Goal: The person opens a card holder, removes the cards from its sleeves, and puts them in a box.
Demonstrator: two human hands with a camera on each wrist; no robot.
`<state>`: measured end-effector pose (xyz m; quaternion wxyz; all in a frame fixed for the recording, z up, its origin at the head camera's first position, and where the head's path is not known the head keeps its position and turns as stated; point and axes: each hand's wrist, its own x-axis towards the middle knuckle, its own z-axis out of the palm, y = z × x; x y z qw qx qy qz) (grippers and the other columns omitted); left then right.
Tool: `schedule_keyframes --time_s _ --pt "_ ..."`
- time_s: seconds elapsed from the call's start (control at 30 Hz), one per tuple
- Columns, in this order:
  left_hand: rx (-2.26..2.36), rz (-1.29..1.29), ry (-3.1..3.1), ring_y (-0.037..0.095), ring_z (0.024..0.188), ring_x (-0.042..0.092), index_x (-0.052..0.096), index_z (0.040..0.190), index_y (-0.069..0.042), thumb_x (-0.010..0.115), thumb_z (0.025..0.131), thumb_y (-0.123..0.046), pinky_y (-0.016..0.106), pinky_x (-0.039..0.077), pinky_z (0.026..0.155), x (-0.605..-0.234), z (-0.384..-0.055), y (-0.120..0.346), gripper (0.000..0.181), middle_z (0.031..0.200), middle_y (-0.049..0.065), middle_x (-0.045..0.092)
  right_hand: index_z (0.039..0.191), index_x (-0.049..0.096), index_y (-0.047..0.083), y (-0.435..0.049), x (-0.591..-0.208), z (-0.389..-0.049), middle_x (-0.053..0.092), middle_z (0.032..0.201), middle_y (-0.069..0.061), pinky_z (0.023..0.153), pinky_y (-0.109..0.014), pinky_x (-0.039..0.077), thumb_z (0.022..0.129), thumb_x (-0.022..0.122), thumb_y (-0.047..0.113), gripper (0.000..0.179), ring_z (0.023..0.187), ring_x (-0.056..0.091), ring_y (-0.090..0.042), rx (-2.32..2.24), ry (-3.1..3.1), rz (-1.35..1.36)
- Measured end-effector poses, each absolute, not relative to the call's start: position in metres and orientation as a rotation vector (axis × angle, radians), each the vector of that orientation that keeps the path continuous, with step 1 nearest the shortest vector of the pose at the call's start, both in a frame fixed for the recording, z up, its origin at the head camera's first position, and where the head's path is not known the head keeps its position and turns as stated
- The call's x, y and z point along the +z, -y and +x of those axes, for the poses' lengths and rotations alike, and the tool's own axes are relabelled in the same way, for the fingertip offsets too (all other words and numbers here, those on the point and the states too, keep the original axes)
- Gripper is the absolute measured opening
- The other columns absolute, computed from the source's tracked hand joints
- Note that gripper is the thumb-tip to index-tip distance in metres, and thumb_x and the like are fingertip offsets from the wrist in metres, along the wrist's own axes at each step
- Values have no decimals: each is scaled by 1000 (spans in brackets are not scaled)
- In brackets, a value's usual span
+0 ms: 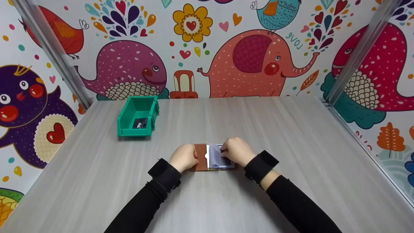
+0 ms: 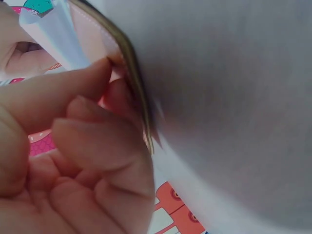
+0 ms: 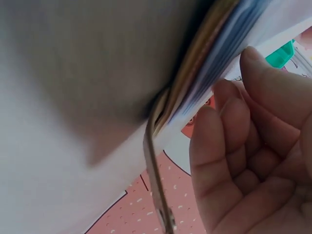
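A brown card holder (image 1: 201,158) lies open on the table, with a stack of clear plastic card sleeves (image 1: 214,157) on its right half. My left hand (image 1: 184,157) pinches the left cover at its edge; in the left wrist view, thumb and forefinger meet on the cover's rim (image 2: 127,53). Over the right half, my right hand (image 1: 238,150) pinches the edge of a raised, curved sleeve. The right wrist view shows the layered sleeves (image 3: 214,63) beside the thumb, and a narrow snap strap (image 3: 157,180) sticking out from the cover.
Behind and left of the card holder stands a green plastic bin (image 1: 134,132) with a dark card (image 1: 140,123) inside. The grey wood-grain table (image 1: 278,129) ends at a back wall printed with cartoon animals. Metal posts (image 1: 53,53) rise at the back corners.
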<state>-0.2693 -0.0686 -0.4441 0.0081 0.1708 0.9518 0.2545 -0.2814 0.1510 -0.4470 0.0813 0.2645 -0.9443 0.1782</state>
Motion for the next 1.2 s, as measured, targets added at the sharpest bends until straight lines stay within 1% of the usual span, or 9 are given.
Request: schedule_keyframes --time_s 0.1,0.2,0.27,0.43,0.63,0.7,0.87,1.07,1.2 --pt "797 539 -2975 23 67 56 61 69 -6 78 73 0 37 49 68 -444 -269 69 19 68 2 58 77 76 6 -149 -446 -280 70 77 -5 66 -38 51 76 83 9 8 68 61 -19 535 2808 831" --pt "800 536 -2976 22 67 55 60 68 -6 78 73 0 37 48 67 -445 -269 69 20 68 1 58 77 76 7 -146 -446 -279 70 76 -5 66 -39 51 77 83 11 9 68 61 -19 525 2799 853" --pt "799 533 -2975 21 66 55 60 68 -6 79 73 0 36 48 67 -445 -269 69 20 68 1 57 81 78 6 -144 -447 -278 71 79 -6 69 -39 52 78 83 12 8 72 63 -21 530 2805 837" --pt "793 534 -2975 21 65 54 60 67 -7 79 73 -1 36 48 65 -446 -268 69 21 67 0 57 90 79 3 -140 -447 -276 73 85 -9 75 -41 54 81 81 14 14 80 69 -25 578 2810 735" --pt "814 527 -2967 20 64 54 60 68 -7 79 73 -1 35 48 65 -447 -268 69 20 67 0 57 80 78 4 -134 -447 -276 72 78 -7 70 -39 55 81 77 12 7 74 68 -25 534 2776 653" --pt "820 525 -2965 20 64 54 61 68 -7 79 73 -1 35 48 65 -447 -269 69 20 66 -1 57 80 77 4 -132 -448 -276 71 78 -7 70 -39 55 82 76 12 8 73 68 -25 521 2767 678" --pt "835 534 -2953 18 62 53 60 68 -7 77 73 0 35 48 64 -446 -269 71 20 65 -1 56 78 78 6 -127 -450 -276 69 76 -5 68 -38 53 82 81 19 14 72 66 -23 536 2729 791" --pt "850 559 -2958 17 58 50 59 64 -8 75 73 2 34 46 60 -446 -269 75 21 62 -2 55 79 78 8 -124 -450 -274 70 77 -5 70 -37 53 80 81 13 7 74 66 -22 542 2693 848" --pt "833 588 -2984 16 56 46 57 60 -8 70 71 4 32 43 57 -447 -270 77 21 58 -4 50 80 77 7 -121 -449 -274 68 78 -5 69 -37 52 79 80 8 4 74 65 -22 513 2710 857"
